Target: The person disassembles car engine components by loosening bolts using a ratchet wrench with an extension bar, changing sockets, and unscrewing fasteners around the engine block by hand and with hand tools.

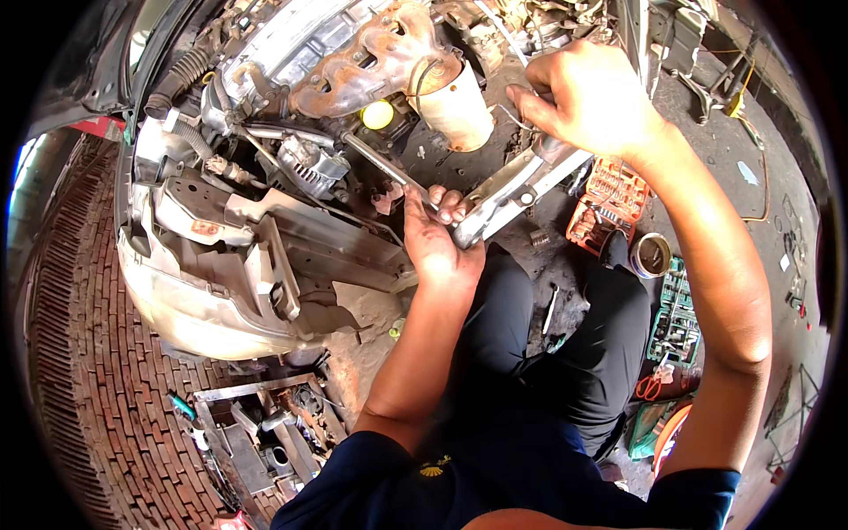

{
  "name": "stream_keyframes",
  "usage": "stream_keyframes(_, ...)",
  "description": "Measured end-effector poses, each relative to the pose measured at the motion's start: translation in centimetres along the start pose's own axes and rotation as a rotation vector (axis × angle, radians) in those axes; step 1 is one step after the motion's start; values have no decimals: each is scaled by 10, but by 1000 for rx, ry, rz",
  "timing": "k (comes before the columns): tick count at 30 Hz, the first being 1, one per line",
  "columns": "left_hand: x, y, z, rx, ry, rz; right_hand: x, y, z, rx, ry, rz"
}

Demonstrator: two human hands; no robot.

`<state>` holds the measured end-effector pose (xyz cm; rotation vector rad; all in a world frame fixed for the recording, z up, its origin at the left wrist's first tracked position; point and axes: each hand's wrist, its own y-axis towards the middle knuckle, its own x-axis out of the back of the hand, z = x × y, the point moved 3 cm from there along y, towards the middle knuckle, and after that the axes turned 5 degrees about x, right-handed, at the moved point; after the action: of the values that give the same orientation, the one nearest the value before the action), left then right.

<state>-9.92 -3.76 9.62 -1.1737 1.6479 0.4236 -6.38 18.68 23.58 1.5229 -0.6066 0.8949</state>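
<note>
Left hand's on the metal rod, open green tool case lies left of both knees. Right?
Wrong side: the head view shows the open green tool case lying right of both knees. The left hand is on the metal rod, as you said.

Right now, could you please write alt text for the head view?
Someone's left hand grips a metal bar at a car's partly disassembled front end, while the right hand is near a metal beam. Beyond is a rusty exhaust manifold; at right, an open orange socket case.
</note>
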Motion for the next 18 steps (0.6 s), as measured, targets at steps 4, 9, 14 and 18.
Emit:
stream_keyframes(4, 11, 10, -8, -19, -25, -30, -23, 11, -4, -13, 96, -15)
stream_keyframes(9, 7, 24, -16, -52, 14, 1, -33, 29, -12, 86, 167, -181)
stream_keyframes(14, 0, 44, -12, -111, 24, 8, -30, 49, -25, 18, 64, -53)
stream_keyframes(18, -11, 39, 2, -162, 55, 41, -67, 23, -25, 113, 112, -140)
